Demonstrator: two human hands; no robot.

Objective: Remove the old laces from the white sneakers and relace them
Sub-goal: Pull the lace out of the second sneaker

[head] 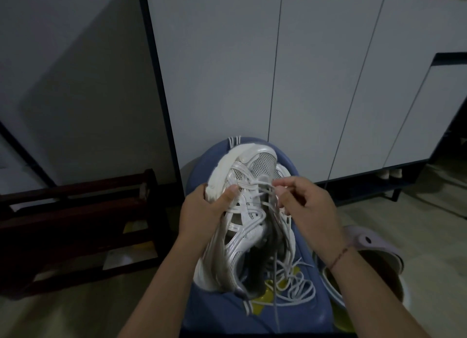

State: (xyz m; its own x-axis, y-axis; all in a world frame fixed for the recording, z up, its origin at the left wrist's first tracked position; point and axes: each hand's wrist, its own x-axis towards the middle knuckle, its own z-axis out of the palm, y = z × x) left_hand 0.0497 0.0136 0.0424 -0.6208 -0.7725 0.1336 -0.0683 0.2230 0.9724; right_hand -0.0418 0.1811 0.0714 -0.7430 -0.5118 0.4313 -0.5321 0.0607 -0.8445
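Note:
A white and silver sneaker (250,211) rests toe-away on a blue stool (217,310) in front of me. My left hand (202,211) grips its left side near the sole, thumb on the upper. My right hand (303,206) pinches a strand of the white lace (262,188) at the eyelets near the toe. Loose white lace (295,284) lies tangled in loops on the stool beside the heel. A grey lace end (275,304) hangs down over the stool's front.
A white cabinet with tall doors (316,72) stands right behind the stool. A dark wooden rack (75,226) sits low on the left. A pale clog (374,246) and a yellow-lined object lie on the floor at the right.

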